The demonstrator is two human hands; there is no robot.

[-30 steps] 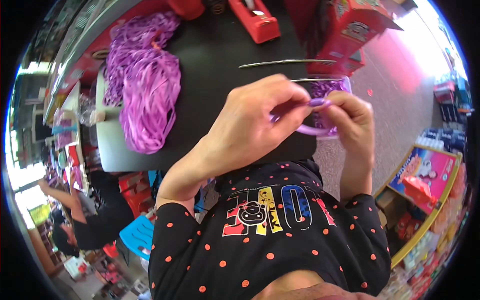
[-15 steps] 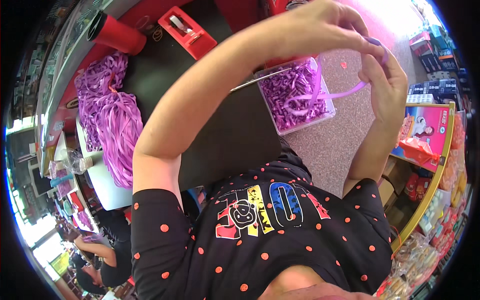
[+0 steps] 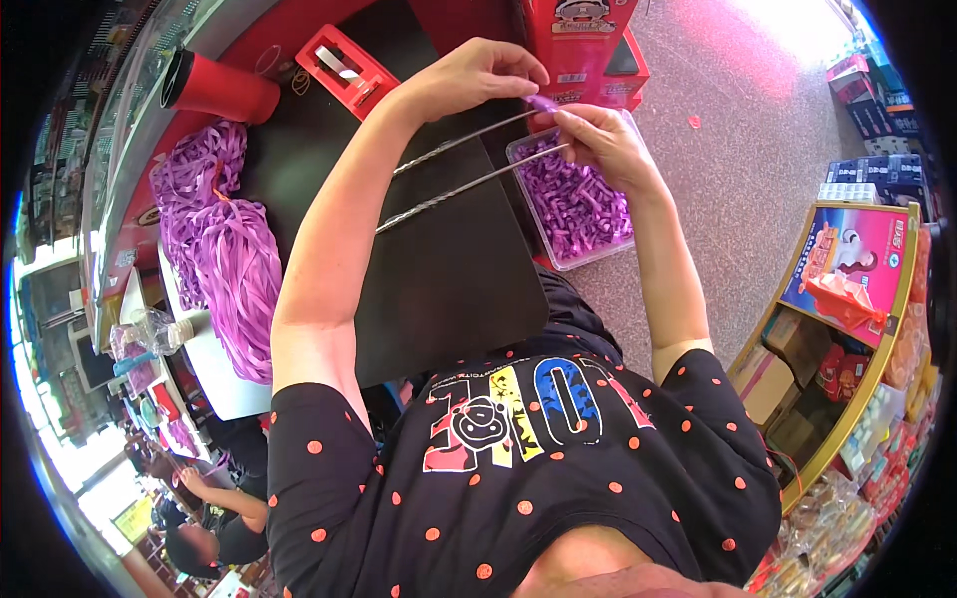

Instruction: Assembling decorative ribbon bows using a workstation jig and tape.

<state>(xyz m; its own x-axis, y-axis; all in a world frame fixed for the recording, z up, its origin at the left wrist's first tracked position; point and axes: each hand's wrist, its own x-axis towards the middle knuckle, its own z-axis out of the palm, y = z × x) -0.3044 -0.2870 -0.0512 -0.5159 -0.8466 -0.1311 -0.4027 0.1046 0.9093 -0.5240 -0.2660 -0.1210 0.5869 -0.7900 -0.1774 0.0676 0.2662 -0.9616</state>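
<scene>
My left hand [image 3: 486, 77] is raised over the far edge of the dark table, its fingers curled and its thumb at a small folded purple ribbon [image 3: 541, 103]. From the other side, my right hand [image 3: 606, 145] pinches the same ribbon between thumb and fingers. Two thin metal rods [image 3: 469, 186] run from above the table toward my right hand; their tips end near its fingers. Below my right hand stands a clear plastic box [image 3: 576, 266] full of short purple ribbon pieces [image 3: 578, 214]. Part of the ribbon is hidden by my fingers.
On the dark table [image 3: 449, 289] are a red tape dispenser [image 3: 347, 70] and a red cylinder [image 3: 219, 88]. A bundle of long purple ribbons [image 3: 234, 269] hangs at the left. Behind the box is a red carton [image 3: 573, 45]; a goods shelf [image 3: 847, 259] stands right.
Both hands have moved left, from beyond the box to above its far left corner. The long loose strip no longer trails from my right hand. Both metal rods now show.
</scene>
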